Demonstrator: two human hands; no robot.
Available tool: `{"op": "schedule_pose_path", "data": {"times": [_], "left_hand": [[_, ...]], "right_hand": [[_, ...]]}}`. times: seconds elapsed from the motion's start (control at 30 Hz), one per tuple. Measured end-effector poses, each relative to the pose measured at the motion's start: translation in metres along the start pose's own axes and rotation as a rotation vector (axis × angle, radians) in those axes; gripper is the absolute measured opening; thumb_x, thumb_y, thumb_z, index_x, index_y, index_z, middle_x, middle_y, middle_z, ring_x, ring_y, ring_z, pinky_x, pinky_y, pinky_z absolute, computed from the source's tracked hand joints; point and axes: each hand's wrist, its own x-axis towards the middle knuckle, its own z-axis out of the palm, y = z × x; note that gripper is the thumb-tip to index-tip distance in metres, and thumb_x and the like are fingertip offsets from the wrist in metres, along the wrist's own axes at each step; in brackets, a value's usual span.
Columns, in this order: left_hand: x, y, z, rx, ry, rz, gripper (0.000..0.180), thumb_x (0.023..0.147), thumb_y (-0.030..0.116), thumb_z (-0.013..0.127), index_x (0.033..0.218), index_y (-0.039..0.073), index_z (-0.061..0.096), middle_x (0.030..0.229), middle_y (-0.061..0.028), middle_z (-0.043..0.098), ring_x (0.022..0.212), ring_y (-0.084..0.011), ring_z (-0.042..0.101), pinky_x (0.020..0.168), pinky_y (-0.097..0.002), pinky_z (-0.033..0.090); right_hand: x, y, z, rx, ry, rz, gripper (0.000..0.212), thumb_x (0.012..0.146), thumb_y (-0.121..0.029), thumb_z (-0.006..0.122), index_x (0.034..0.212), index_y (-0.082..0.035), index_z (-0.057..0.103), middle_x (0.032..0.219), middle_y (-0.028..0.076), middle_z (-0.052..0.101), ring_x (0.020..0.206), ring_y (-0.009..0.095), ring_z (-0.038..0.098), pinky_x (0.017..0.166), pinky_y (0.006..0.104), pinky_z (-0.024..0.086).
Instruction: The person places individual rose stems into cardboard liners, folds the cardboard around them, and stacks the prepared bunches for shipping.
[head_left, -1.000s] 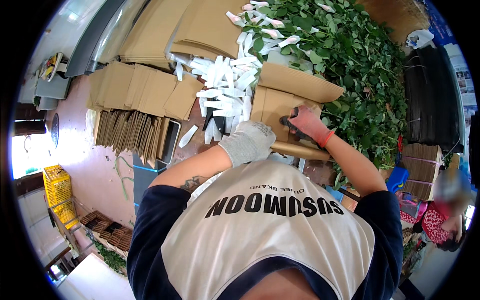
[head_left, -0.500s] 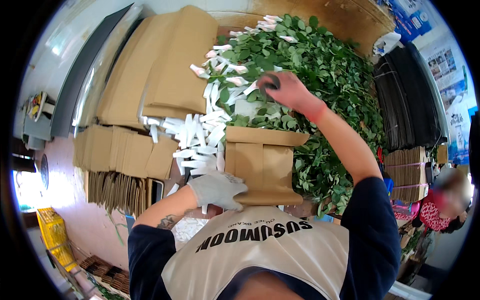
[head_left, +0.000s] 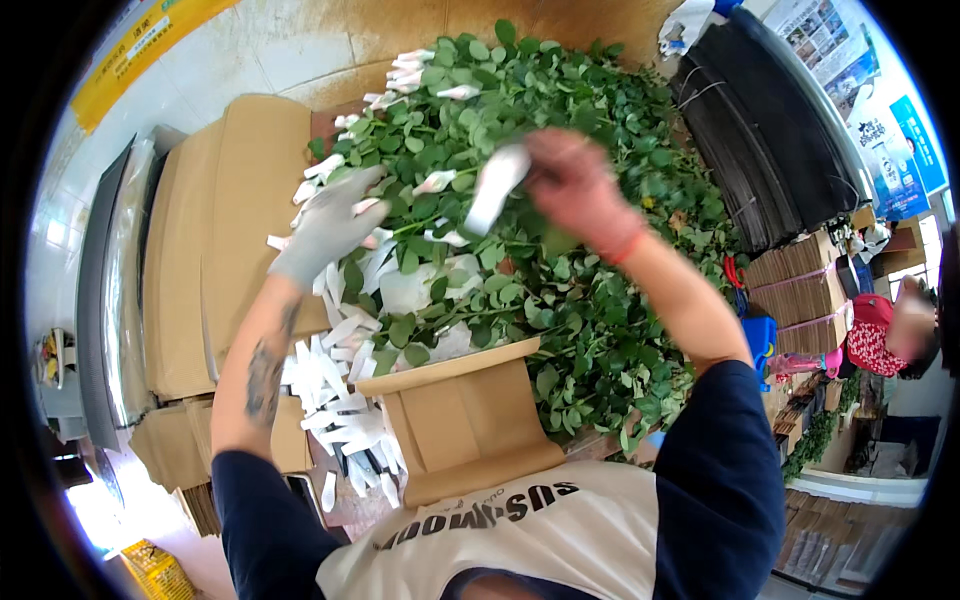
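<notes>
The left hand [head_left: 330, 228] has moved from the cardboard [head_left: 465, 418] to far-left flowers [head_left: 322, 166], fingers apart; the right hand [head_left: 535, 165] now clamps a blurred white sleeve [head_left: 492, 200].

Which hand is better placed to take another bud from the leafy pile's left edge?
Left, most likely: the left hand is over that edge, close to the wrapped buds. The right hand is farther across the leaves and seems to have a blurred white sleeve in its grip.
</notes>
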Motion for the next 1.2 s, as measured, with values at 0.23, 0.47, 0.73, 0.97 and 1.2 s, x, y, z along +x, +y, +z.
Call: {"op": "schedule_pose_path", "data": {"times": [0.23, 0.47, 0.73, 0.97, 1.2], "left_hand": [[0.106, -0.004, 0.114, 0.063, -0.222, -0.033, 0.048, 0.083, 0.035, 0.05, 0.122, 0.008, 0.055, 0.12, -0.0186, 0.056, 0.112, -0.0357, 0.053, 0.096, -0.043, 0.04], [0.129, 0.008, 0.072, 0.114, -0.286, 0.186, 0.031, 0.08, 0.029, 0.051, 0.099, 0.007, 0.064, 0.09, -0.0116, 0.067, 0.081, -0.0277, 0.065, 0.074, -0.0394, 0.052], [0.081, 0.029, -0.025, -1.007, -0.677, -0.036, 0.045, 0.093, 0.043, 0.047, 0.11, 0.003, 0.057, 0.095, -0.0055, 0.064, 0.075, -0.0117, 0.062, 0.067, -0.0257, 0.054], [0.008, -0.057, 0.076, 0.21, -0.244, 0.045, 0.034, 0.079, 0.034, 0.059, 0.104, 0.012, 0.064, 0.097, -0.0125, 0.065, 0.091, -0.0282, 0.063, 0.08, -0.0366, 0.049], [0.026, -0.021, 0.042, -0.095, -0.406, -0.084, 0.035, 0.077, 0.035, 0.062, 0.098, 0.007, 0.065, 0.09, -0.0149, 0.065, 0.083, -0.0267, 0.063, 0.078, -0.0351, 0.049]], "right_hand": [[0.036, 0.068, -0.122, 0.025, 0.725, 0.111, 0.026, 0.078, 0.0, 0.066, 0.103, 0.003, 0.062, 0.092, 0.007, 0.065, 0.087, 0.012, 0.062, 0.074, 0.0276, 0.051], [0.055, 0.031, -0.041, -0.39, 0.011, -0.114, 0.042, 0.071, -0.015, 0.067, 0.112, -0.005, 0.059, 0.115, 0.015, 0.058, 0.104, 0.035, 0.055, 0.091, 0.042, 0.047], [0.047, 0.023, 0.038, 0.001, -0.405, 0.19, 0.049, 0.078, -0.022, 0.065, 0.123, -0.005, 0.052, 0.115, 0.018, 0.06, 0.105, 0.03, 0.059, 0.093, 0.0361, 0.046], [0.067, 0.098, -0.091, -0.365, 0.348, 0.102, 0.04, 0.081, -0.013, 0.063, 0.119, -0.002, 0.057, 0.101, 0.015, 0.066, 0.092, 0.028, 0.064, 0.083, 0.0352, 0.049], [0.065, 0.007, -0.008, -0.002, 0.038, -0.137, 0.047, 0.076, -0.009, 0.066, 0.122, -0.01, 0.054, 0.115, 0.014, 0.06, 0.105, 0.027, 0.059, 0.093, 0.0349, 0.047]]}}
